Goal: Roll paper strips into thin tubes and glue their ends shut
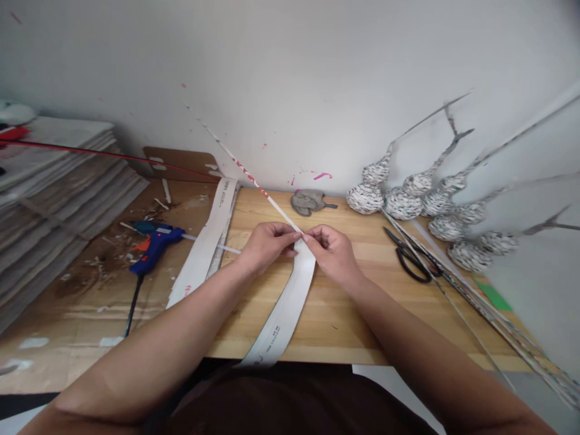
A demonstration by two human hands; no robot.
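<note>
Both hands meet over the middle of the wooden table. My left hand pinches the top end of a white printed paper strip, where it turns into a thin rolled paper tube. The tube slants up and left toward the wall, with red patches along it. My right hand pinches the same spot from the other side, its thumb tip touching the left thumb. Below the hands the strip's loose part curves down over the table's front edge. The fingers behind the paper are partly hidden.
Left lie a stack of paper strips, a blue glue gun on cardboard and a tall newspaper pile. A grey glove-like cloth lies at the back. Right are black-handled scissors, rolled paper tubes and several woven paper gourds.
</note>
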